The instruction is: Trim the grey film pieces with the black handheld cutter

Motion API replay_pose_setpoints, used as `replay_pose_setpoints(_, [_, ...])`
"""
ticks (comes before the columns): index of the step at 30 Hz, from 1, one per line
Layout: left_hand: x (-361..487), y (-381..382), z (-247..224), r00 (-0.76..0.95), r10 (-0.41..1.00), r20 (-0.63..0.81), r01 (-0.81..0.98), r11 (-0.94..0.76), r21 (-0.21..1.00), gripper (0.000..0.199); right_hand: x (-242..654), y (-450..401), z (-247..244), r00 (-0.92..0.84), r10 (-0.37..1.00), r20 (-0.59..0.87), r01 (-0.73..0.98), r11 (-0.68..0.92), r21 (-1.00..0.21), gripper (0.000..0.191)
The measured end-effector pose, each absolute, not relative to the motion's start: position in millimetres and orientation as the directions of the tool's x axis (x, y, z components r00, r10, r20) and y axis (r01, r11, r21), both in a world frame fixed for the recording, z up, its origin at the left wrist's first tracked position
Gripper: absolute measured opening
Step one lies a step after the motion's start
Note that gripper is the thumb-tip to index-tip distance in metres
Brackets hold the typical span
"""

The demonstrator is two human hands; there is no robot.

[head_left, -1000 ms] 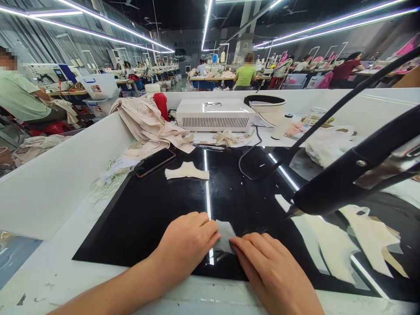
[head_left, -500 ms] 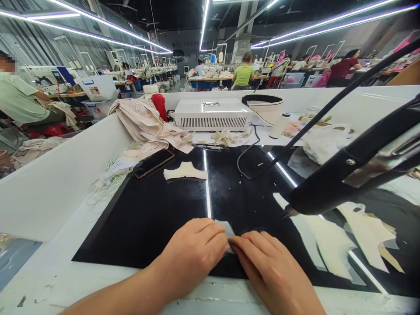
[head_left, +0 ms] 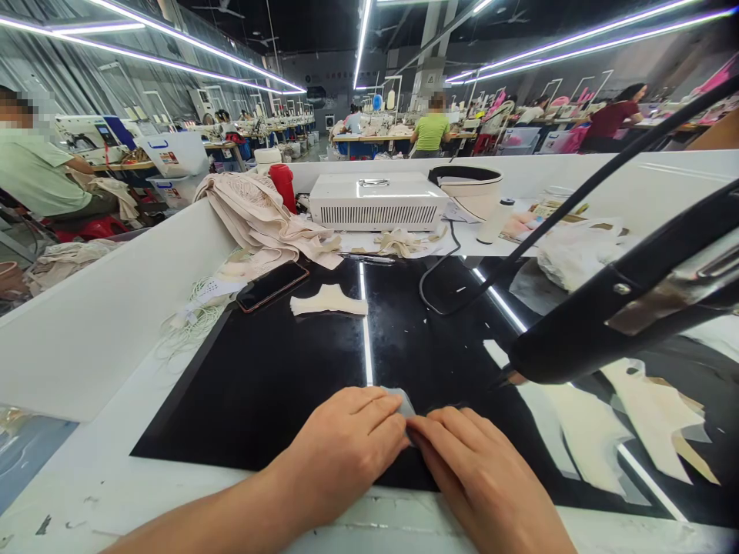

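Note:
Near the front edge of a glossy black board (head_left: pixel 277 385), my left hand (head_left: pixel 352 438) is closed on a small translucent whitish piece (head_left: pixel 402 400). My right hand (head_left: pixel 470 454) pinches the same piece at its right edge, fingertips against those of the left. Most of the piece is hidden under the fingers. Farther back on the board lies a cream cut piece (head_left: pixel 329 301). Several cream and translucent cut pieces (head_left: pixel 589 431) lie to the right of my right hand.
A black lamp-like arm (head_left: pixel 577 323) with a cable reaches in from the right. Behind the board stand a white vented box (head_left: pixel 378 201), beige fabric (head_left: pixel 259 215) and a red object (head_left: pixel 282 185). A phone (head_left: pixel 272 286) lies at the left. People sit at machines beyond the partition.
The view has shifted slightly. Both hands stay together on the small piece, with hardly any movement of the fingers.

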State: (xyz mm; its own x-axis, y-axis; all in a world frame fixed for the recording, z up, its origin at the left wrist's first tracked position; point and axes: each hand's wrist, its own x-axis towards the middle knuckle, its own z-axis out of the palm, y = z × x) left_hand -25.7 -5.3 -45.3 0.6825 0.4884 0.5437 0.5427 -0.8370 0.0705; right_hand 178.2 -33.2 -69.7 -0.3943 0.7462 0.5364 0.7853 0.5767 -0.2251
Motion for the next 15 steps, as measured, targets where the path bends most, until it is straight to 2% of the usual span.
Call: replay_pose_setpoints(15, [-27, -5, -45, 0.691, 0.485, 0.536, 0.554, -0.832, 0.039, 0.024, 181, -30, -57, -0.453, 0.697, 0.556, 0.758, 0.629, -0.171, 0.03])
